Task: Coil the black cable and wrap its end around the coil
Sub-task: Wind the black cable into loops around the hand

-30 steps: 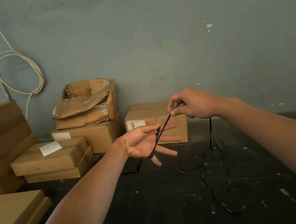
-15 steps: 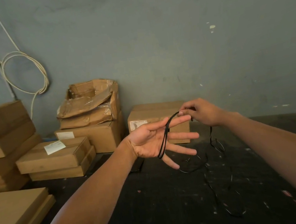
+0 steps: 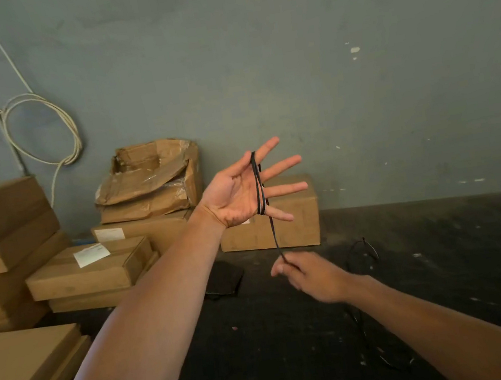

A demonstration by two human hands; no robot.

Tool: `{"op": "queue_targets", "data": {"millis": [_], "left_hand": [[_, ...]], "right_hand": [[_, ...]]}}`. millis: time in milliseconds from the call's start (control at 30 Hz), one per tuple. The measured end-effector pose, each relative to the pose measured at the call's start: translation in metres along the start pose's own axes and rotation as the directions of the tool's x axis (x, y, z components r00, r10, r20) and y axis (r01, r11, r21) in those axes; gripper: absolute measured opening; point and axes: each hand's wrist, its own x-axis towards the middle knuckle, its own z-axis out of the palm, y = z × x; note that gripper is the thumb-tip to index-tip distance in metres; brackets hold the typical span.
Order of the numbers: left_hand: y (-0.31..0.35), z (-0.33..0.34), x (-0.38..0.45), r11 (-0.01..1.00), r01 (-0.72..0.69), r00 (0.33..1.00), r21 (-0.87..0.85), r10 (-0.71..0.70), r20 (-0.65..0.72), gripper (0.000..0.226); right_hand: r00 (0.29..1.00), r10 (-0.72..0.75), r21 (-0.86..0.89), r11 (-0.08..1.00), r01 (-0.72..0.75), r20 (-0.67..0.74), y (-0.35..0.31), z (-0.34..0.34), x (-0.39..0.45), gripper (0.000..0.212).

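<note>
Black cable (image 3: 258, 185) runs in two strands across your open left hand (image 3: 243, 194), looped from index finger to little finger, palm up and fingers spread. One strand drops from the little finger to your right hand (image 3: 312, 273), whose grip is pinched shut on it lower down. The slack trails over the dark floor (image 3: 266, 350) to your right. Cardboard boxes (image 3: 91, 265) stand against the grey wall (image 3: 324, 81) behind.

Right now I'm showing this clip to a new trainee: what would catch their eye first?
The raised, spread left hand at centre, with the black cable looped around its fingers. Below it, the right hand pinches the cable's trailing length, while cardboard boxes are stacked along the left wall.
</note>
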Motion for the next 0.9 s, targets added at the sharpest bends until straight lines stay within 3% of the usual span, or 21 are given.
{"op": "queue_targets", "data": {"millis": [100, 233, 467, 567, 700, 900], "left_hand": [[0.002, -0.007, -0.003, 1.0, 0.0, 0.996, 0.02, 0.002, -0.086, 0.051], [-0.011, -0.019, -0.009, 0.999, -0.026, 0.988, -0.02, 0.023, -0.156, 0.052], [-0.03, -0.031, -0.026, 1.0, -0.011, 0.964, -0.024, 0.005, -0.266, 0.052], [-0.034, -0.028, -0.027, 0.999, 0.049, 0.966, 0.021, -0.042, -0.255, 0.051], [-0.043, -0.019, -0.023, 0.982, 0.18, 0.957, 0.056, -0.162, -0.243, 0.051], [-0.056, 0.003, -0.016, 0.949, 0.302, 0.953, 0.091, -0.299, -0.046, 0.052]], "right_hand": [[0.992, -0.017, -0.02, 1.0, 0.02, 0.125, -0.011, 0.008, -0.009, 0.025], [0.978, -0.095, -0.161, 0.979, 0.126, 0.184, -0.035, -0.005, -0.015, 0.03], [0.987, -0.155, -0.163, 0.976, 0.145, -0.047, -0.063, -0.057, -0.016, 0.023], [0.981, -0.162, -0.205, 0.969, 0.137, -0.109, -0.067, -0.081, -0.007, 0.018], [0.982, -0.178, -0.302, 0.941, 0.151, -0.064, -0.076, -0.105, 0.005, 0.009], [0.97, -0.23, -0.512, 0.844, 0.16, -0.075, -0.089, -0.137, 0.016, 0.014]]}}
